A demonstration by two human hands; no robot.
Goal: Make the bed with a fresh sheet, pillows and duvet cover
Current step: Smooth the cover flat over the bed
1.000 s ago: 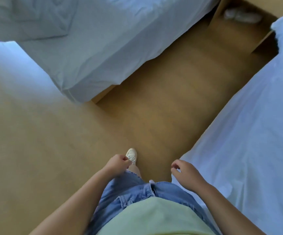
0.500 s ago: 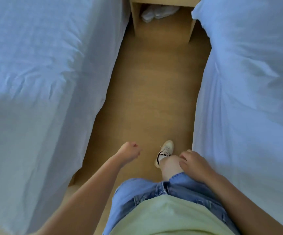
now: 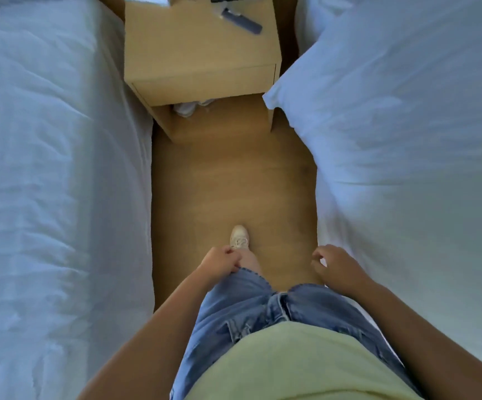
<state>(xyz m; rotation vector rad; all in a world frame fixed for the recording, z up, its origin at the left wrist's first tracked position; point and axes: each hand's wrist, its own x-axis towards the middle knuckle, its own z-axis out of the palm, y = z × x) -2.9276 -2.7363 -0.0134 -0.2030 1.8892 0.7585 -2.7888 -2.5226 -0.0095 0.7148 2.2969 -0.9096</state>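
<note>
While the narrow aisle between two beds is being stood in, hazards are being entered first, nearest outward.

Left hand (image 3: pixel 221 262): being carried loosely curled beside the thigh, nothing held. Right hand (image 3: pixel 339 265): fingers being held loosely bent and apart, nothing grasped, just beside the sheet (image 3: pixel 329 215) hanging from the right bed (image 3: pixel 421 241).

Hazard one: that draped sheet is being judged liable to be snagged by the right hand or hip and dragged out of line, the aisle being tight.
Hazard two: the sneaker (image 3: pixel 239 236) is being set on bare wooden floor (image 3: pixel 228 183) with cloth hanging at both sides; a trailing hem could be trodden on.
Hazard three: the pillow (image 3: pixel 392 82) is being shown with its corner jutting past the bed's edge, just beside the nightstand (image 3: pixel 202 62); a careless tug could tip it to the floor.
Hazard four: the remote control (image 3: pixel 242 22) on the nightstand top could be swept off by flung bedding.

Count, near to far:
- Hands: two, both empty.
- Sneakers in view: one.
- Beds: two, each being shown under white linen, the left bed (image 3: pixel 46 168) rumpled.
- Pillows plainly told: one.
- Nightstands: one.
- Pale bundle (image 3: pixel 189 106) beneath the nightstand: one, its nature not being made out.
- Remote controls: one.

No duvet cover is being told apart from the other white cloth.
</note>
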